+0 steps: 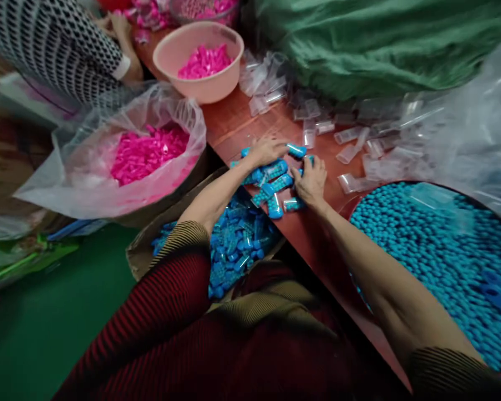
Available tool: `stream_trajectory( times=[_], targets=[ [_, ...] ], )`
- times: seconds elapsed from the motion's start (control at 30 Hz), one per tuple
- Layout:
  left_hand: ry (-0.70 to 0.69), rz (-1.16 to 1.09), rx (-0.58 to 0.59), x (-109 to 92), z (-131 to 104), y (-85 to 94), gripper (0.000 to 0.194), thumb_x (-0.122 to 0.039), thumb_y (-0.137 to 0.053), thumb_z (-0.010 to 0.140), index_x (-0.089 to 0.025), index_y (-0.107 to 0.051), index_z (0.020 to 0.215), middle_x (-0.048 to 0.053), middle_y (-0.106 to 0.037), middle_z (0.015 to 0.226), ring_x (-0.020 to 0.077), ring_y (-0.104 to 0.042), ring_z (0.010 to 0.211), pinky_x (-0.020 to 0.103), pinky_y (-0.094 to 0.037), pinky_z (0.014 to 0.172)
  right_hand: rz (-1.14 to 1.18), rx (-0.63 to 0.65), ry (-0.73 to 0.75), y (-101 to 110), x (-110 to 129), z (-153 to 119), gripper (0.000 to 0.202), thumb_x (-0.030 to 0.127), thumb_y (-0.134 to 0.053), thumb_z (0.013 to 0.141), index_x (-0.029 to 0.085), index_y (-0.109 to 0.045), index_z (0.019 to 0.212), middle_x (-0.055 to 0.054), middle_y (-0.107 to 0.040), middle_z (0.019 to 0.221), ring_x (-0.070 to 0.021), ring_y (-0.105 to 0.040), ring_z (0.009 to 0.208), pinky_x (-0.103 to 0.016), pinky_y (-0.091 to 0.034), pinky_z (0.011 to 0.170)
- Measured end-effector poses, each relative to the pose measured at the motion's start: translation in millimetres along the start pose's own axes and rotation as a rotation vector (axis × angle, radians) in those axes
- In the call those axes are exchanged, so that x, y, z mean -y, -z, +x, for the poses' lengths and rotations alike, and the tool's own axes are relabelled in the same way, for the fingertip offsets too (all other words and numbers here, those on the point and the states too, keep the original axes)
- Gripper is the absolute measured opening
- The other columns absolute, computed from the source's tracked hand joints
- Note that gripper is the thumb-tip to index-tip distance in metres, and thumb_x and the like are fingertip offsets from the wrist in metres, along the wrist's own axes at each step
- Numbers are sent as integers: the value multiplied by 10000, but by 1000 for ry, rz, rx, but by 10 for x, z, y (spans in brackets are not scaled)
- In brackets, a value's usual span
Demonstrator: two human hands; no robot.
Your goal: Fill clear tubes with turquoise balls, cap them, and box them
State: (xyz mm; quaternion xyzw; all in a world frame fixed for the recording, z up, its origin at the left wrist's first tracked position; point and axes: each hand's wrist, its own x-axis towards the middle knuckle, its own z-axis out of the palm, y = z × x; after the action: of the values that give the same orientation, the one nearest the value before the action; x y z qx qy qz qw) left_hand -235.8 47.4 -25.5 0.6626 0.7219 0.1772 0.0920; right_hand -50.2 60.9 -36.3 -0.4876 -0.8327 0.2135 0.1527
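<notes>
Several small clear tubes with blue ends and blue contents [279, 184] lie in a loose pile at the edge of the red-brown table. My left hand [268, 151] rests over the far side of this pile, fingers stretched out toward the right. On the pile's right side is my right hand [312, 182], its thumb and fingers apart around the nearest tubes; a blue end shows by its fingertips. Neither hand has a clear grip on a tube. Below the table edge, under my left forearm, a cardboard box [138, 257] holds many similar blue tubes [237, 239].
A large round container of blue beads [421, 239] stands at right. Empty clear sleeves [353, 142] lie behind my hands, before a green sack [379, 44]. At left are a plastic-lined container of pink pieces [146, 153], a pink basin [198, 89] and another person's arm [127, 53].
</notes>
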Motion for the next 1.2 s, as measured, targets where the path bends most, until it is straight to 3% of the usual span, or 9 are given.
stream_trajectory(
  times=[0.17,0.4,0.5,0.6,0.73,0.8,0.93,1.03,1.2],
  targets=[
    [-44,5,102,-116,-418,13,380,-425,-418,911,-313,-547,1250,6,-506,1357,229,-408,1249,460,-275,1038,45,-26,35,-228,270,-183,500,406,-325,939,117,-429,1334,-188,-341,1433,-337,-246,1330,-552,-210,1050],
    [74,-13,28,179,-1658,253,301,-321,-443,879,-183,-663,1032,72,-637,1185,255,-455,1247,458,-301,1028,191,89,378,-525,871,-727,387,326,-297,950,185,-529,1226,-119,-526,1293,-255,-410,1235,-546,-253,1041],
    [261,35,-163,357,-2138,331,339,-340,-393,900,-164,-667,807,70,-698,864,230,-594,1034,414,-366,957,150,136,557,-397,896,-543,315,256,-365,929,207,-597,1137,-91,-600,1179,-230,-493,1131,-496,-300,1024],
    [423,150,-292,380,-2473,316,388,-352,-345,915,-148,-636,760,95,-658,768,208,-610,816,358,-429,796,-67,14,449,-231,723,-64,413,218,-501,855,140,-522,1260,-186,-453,1347,-336,-370,1248,-567,-295,987],
    [167,147,-6,10,-2580,-71,400,-359,-315,926,-158,-635,795,104,-646,809,222,-596,851,368,-433,793,-235,19,417,-149,435,437,362,257,-512,858,74,-568,1165,-249,-484,1276,-367,-388,1220,-607,-308,924],
    [47,134,83,-203,-2480,-374,378,-395,-325,927,-181,-634,972,108,-637,1036,265,-527,1101,397,-412,897,-229,18,468,-149,330,529,282,284,-507,857,123,-608,1066,-215,-551,1148,-359,-441,1159,-620,-337,869],
    [199,191,184,-319,-2275,-802,365,-378,-419,893,-195,-568,1172,114,-493,1324,340,-341,1298,524,-311,1018,-45,-2,417,-148,207,547,162,278,-558,809,235,-608,957,-117,-561,957,-346,-486,1097,-667,-346,827],
    [313,218,231,-194,-2376,-827,332,-328,-440,872,-172,-605,1114,128,-436,1377,418,-283,1307,585,-349,948,-46,36,361,-102,234,466,167,260,-562,804,248,-618,961,-114,-561,931,-352,-497,1072,-659,-374,825],
    [459,260,295,13,-2956,-609,285,-292,-471,844,-146,-648,1014,134,-320,1463,489,-290,1267,649,-378,858,79,169,495,-130,660,-61,324,307,-521,854,141,-602,1121,-152,-629,997,-278,-559,983,-496,-431,894]
  ],
)
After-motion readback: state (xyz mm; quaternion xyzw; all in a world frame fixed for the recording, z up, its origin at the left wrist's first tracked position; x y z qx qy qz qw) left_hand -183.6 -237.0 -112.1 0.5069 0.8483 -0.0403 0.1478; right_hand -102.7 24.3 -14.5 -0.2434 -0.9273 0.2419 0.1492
